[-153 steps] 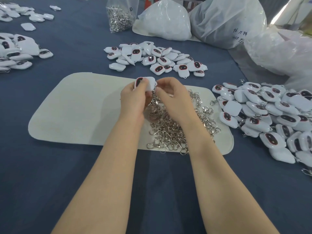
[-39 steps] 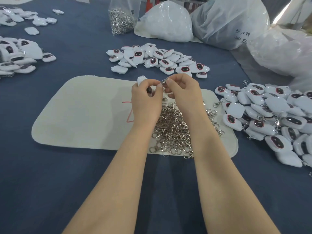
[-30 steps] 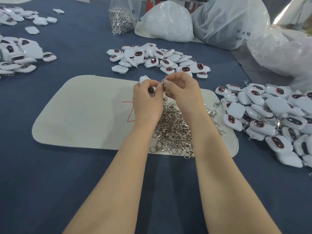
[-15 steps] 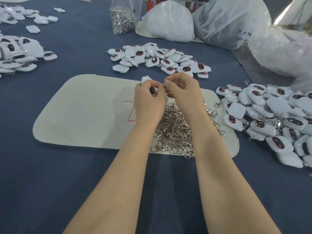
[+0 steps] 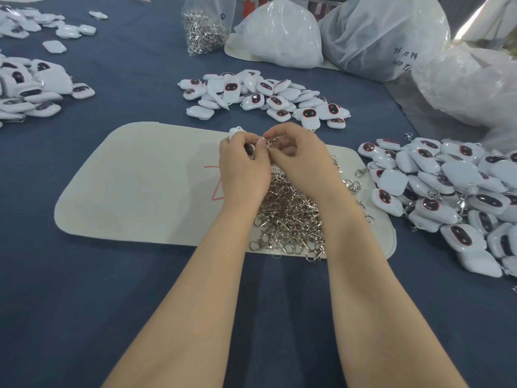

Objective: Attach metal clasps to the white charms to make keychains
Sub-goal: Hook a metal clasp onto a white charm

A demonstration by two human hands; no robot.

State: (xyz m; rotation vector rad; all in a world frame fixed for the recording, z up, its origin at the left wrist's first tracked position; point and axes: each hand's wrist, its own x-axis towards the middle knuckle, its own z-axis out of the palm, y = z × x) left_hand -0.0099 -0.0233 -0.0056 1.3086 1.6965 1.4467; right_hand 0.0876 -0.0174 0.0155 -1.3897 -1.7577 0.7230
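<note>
Left hand [image 5: 243,166] curls round a white charm [image 5: 235,133]; a corner of the charm pokes out above the knuckles and a bit of its dark face shows between the fingers. Right hand [image 5: 296,161] pinches a metal clasp [image 5: 270,142] between thumb and forefinger, right against the left fingertips. How clasp and charm meet is hidden by the fingers.

Both hands are raised over a cream mat [image 5: 145,186] on the blue surface [image 5: 112,289]. A heap of loose clasps [image 5: 291,217] lies on the mat under the wrists.

Unclasped charms [image 5: 263,99] lie in a pile beyond the mat. A larger pile of charms [image 5: 447,191] sits to the right, some with clasps showing, and another pile [image 5: 30,88] lies far left. A clear bag of clasps [image 5: 204,29] stands at the back beside white plastic sacks [image 5: 282,37].
</note>
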